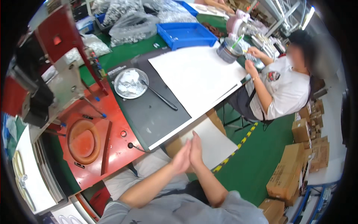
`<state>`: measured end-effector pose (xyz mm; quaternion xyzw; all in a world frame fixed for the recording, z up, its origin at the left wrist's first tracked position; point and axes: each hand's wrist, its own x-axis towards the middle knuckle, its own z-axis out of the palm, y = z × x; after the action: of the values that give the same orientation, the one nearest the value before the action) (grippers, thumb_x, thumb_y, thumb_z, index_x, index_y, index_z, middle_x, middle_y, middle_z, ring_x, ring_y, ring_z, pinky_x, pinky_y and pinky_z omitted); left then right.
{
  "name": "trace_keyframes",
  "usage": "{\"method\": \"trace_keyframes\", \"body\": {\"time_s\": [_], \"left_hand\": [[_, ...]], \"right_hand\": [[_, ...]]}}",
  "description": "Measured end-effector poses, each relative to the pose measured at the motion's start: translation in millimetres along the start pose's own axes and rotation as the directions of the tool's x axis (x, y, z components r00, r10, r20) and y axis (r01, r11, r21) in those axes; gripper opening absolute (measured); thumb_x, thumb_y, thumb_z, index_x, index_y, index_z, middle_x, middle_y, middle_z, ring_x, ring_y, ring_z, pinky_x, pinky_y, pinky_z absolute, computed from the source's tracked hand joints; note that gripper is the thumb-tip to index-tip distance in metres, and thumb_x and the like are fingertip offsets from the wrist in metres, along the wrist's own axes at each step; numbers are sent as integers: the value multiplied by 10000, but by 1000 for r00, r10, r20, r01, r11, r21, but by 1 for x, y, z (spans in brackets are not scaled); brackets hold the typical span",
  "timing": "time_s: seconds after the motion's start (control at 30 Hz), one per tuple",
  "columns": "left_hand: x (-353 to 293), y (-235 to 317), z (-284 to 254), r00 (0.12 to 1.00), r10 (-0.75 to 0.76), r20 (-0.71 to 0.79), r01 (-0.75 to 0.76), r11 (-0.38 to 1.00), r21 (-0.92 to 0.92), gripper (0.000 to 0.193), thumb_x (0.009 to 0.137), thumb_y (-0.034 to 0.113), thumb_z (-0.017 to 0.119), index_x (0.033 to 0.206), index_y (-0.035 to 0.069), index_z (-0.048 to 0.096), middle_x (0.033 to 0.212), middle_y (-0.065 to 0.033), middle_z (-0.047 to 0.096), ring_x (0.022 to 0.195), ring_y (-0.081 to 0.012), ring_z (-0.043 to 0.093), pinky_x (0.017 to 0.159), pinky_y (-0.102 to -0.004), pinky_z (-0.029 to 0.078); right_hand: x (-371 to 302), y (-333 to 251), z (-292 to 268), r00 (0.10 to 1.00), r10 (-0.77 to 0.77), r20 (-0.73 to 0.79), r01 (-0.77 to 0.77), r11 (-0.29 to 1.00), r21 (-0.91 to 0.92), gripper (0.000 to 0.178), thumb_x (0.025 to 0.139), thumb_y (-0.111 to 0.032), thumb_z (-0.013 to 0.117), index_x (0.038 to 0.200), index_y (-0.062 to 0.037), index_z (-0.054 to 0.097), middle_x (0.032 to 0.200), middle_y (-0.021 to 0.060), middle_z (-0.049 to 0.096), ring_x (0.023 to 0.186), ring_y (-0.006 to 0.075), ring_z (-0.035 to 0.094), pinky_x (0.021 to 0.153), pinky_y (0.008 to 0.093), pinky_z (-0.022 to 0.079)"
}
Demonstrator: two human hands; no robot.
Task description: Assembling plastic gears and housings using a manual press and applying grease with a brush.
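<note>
My left hand [181,159] and my right hand [195,150] are pressed palm to palm in front of me, fingers stretched out. No object shows between them, though the inner palms are hidden. They are above my lap, just off the near edge of the table. On the dark grey mat [164,125] beyond them rests a round dish [121,89] of white paste, a black-handled spatula [162,97] leaning out of it. To the left stands a red press machine [123,143] with a round orange-brown ring-shaped pad [87,143] on its bed.
White sheets [197,74] cover the table's right part, with a blue tray [186,34] and a grey tin [227,51] behind. A co-worker [285,82] sits at the right, both hands raised. Bagged parts [134,28] lie at the back; cardboard boxes [287,170] stand on the floor.
</note>
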<state>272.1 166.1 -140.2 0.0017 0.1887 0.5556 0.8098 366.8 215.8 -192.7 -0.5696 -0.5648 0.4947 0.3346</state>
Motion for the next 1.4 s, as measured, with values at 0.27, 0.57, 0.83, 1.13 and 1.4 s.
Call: {"method": "trace_keyframes", "body": {"time_s": [0.27,0.57,0.83,1.13,1.4], "left_hand": [[-76,-8,27,887,86,453,-462,187,867,799,1054,345,568,1656,42,139,1730,-193,108,1591,-316,174,1262,-432,210],[-183,46,50,822,213,529,-420,-400,814,602,970,232,670,1517,78,470,1576,-183,443,1466,-382,407,1207,-504,344],[-286,97,64,654,595,467,-399,-254,881,405,879,109,767,1268,35,680,1256,-133,696,1103,-318,691,930,-390,567],[-428,115,95,-164,943,289,-24,-297,955,304,903,17,649,1184,-99,643,1062,-221,692,901,-249,708,788,-332,564],[-508,185,69,-344,832,435,590,-169,789,288,952,119,692,1218,9,698,1084,-84,752,965,-155,714,862,-308,558]], "right_hand": [[-39,-81,-40,879,273,391,-477,486,732,711,1056,-607,426,1467,-32,504,1553,185,483,1450,347,436,1199,512,296],[-76,-197,-53,741,-255,621,-260,745,615,356,1085,-258,514,1296,14,606,1441,236,562,1332,359,571,1124,500,448],[-44,-244,-4,808,-486,333,402,868,290,237,1076,-153,571,1076,44,703,935,116,728,665,104,618,581,224,448],[-13,-239,55,837,-466,286,456,884,104,225,1075,-162,572,1080,-1,728,826,8,655,620,18,458,550,190,356],[20,-196,79,728,-507,462,505,852,139,250,1089,-181,557,1081,31,688,760,-1,560,590,12,426,513,172,326]]}}
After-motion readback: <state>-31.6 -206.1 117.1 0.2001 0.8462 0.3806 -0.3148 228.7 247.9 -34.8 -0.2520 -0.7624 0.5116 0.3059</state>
